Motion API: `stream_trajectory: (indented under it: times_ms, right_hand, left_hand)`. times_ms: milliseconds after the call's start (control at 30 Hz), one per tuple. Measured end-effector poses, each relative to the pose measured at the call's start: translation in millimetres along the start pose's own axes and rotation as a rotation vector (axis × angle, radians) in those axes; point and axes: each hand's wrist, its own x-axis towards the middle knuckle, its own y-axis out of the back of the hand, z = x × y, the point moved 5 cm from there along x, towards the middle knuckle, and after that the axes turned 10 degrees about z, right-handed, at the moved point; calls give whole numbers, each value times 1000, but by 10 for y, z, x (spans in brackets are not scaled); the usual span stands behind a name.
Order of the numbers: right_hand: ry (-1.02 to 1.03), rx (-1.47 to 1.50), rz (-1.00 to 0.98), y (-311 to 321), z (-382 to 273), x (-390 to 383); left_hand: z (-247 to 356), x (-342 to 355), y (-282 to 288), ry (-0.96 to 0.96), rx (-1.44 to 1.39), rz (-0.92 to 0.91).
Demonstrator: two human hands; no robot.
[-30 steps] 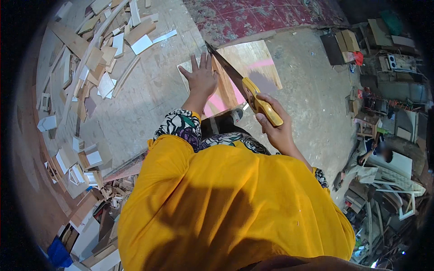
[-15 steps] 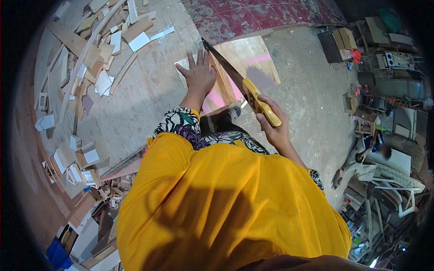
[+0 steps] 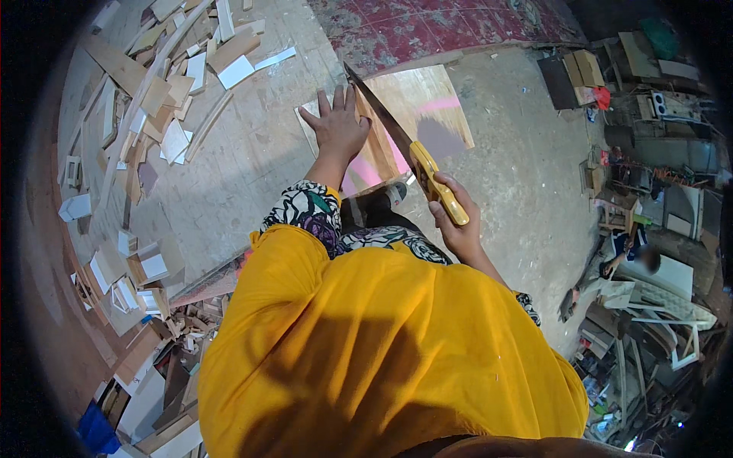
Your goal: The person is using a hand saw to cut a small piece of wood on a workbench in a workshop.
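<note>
My left hand [image 3: 340,129] rests with spread fingers on a wooden board [image 3: 422,86] that has pink patches. The board lies on a pale work surface [image 3: 229,153], near its far edge. To the right of those fingers, my right hand [image 3: 456,217] is closed round the yellow handle of a handsaw [image 3: 385,117]. The long dark blade slants up and leftward across the board to its far side. Whether the teeth are sunk in the wood, I cannot tell. Part of a shoe [image 3: 395,192] shows below the board's near edge.
Scattered wood offcuts [image 3: 172,95] cover the surface's left part. More scraps [image 3: 153,382] are heaped at lower left beside a blue sheet [image 3: 98,431]. Red flooring [image 3: 450,23] lies beyond, concrete [image 3: 527,191] to the right. Another person [image 3: 626,248] is at far right among boards and frames [image 3: 679,336].
My right hand and the saw handle have moved slightly down toward my body. My left hand stays spread on the board.
</note>
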Motion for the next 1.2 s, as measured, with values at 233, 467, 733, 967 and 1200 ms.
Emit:
stream_trajectory:
  times_ms: [233, 467, 733, 967, 1200]
  right_hand:
    - [17, 0, 3, -5, -124, -22]
    - [-12, 37, -14, -25, -67, -34]
    - [89, -34, -16, -17, -124, 72]
    - [76, 21, -67, -225, -166, 222]
    - [28, 5, -36, -190, -237, 216]
  left_hand:
    - [-14, 4, -42, -4, 12, 10]
    - [-2, 11, -100, -18, 19, 41]
    - [14, 14, -123, -49, 56, 50]
    - [14, 19, -91, -20, 24, 27]
    - [27, 44, -108, -18, 35, 4]
